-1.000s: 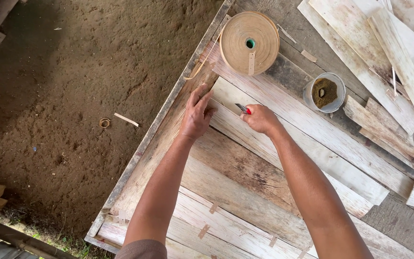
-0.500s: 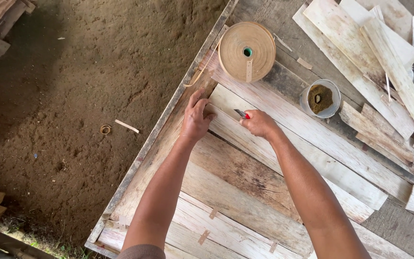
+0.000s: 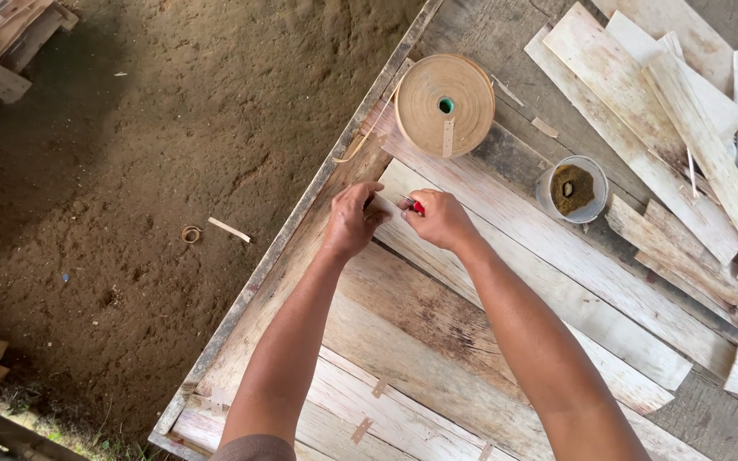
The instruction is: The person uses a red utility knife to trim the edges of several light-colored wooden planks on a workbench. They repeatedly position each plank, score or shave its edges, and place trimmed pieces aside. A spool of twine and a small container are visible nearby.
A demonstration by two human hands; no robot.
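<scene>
Head view. The left hand [image 3: 350,224] lies on the thin wooden sheets spread over the table [image 3: 296,226]. Its fingers are curled down, with the fingertips pinching or pressing at the end of a pale veneer strip [image 3: 506,248]. Whether they close fully around anything cannot be told.

The right hand [image 3: 439,218] is closed in a firm grip around a small red-handled tool [image 3: 415,206]. Only the red end and a short metal tip show, pointing left toward the left fingertips.

Change over the last second: the two hands, set slightly apart before, have drawn together and now nearly touch. The left fingers have bent from a flatter, pointing pose into a hold. By appearance, the tool tip is being brought to the strip end that the left hand steadies.

The roll of tan tape [image 3: 444,104] sits far of the hands on the table edge. A round tin [image 3: 572,188] with dark contents stands to the right. Loose boards [image 3: 642,94] lie far right. Dirt floor [image 3: 130,171] is to the left.
</scene>
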